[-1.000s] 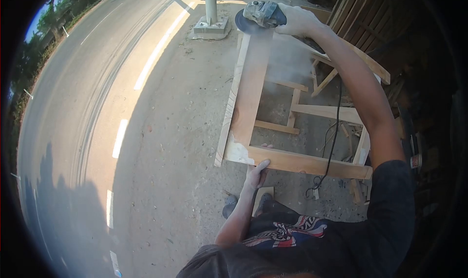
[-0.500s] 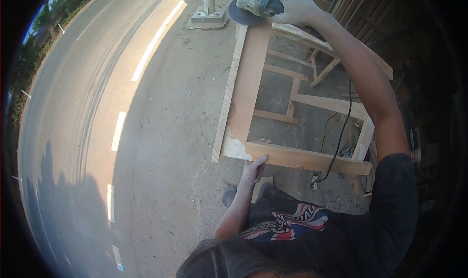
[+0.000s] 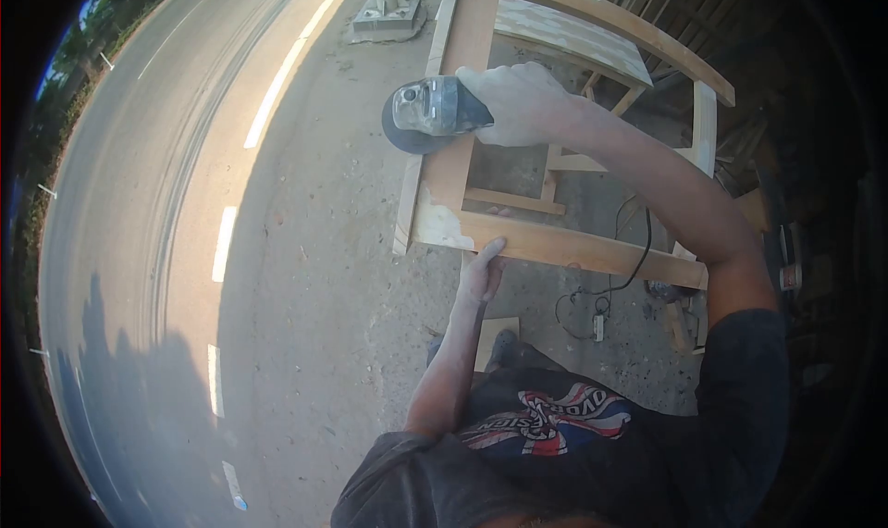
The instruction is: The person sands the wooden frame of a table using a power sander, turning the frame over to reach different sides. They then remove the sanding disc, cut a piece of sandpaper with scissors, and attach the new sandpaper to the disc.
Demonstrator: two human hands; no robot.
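My right hand (image 3: 523, 102) is wrapped round an angle grinder (image 3: 428, 110) with a wide, dark disc. The disc lies over the left board (image 3: 458, 174) of a wooden frame (image 3: 573, 248), its edge reaching past the board's outer side. My left hand (image 3: 483, 271) grips the frame's near rail close to the corner, thumb on top and fingers underneath, partly hidden. A whitish patch (image 3: 437, 223) covers that corner. Pale dust coats both hands and forearms.
A black cord (image 3: 646, 250) hangs over the near rail, and a socket block (image 3: 598, 327) lies on the ground. Further wooden pieces (image 3: 578, 39) stand behind the frame. Left of it are a post base (image 3: 388, 21) and a paved road (image 3: 139, 213).
My right hand has drawn the grinder from the far end of the left board back toward me. The left hand keeps its grip on the near rail. The view has shifted slightly.
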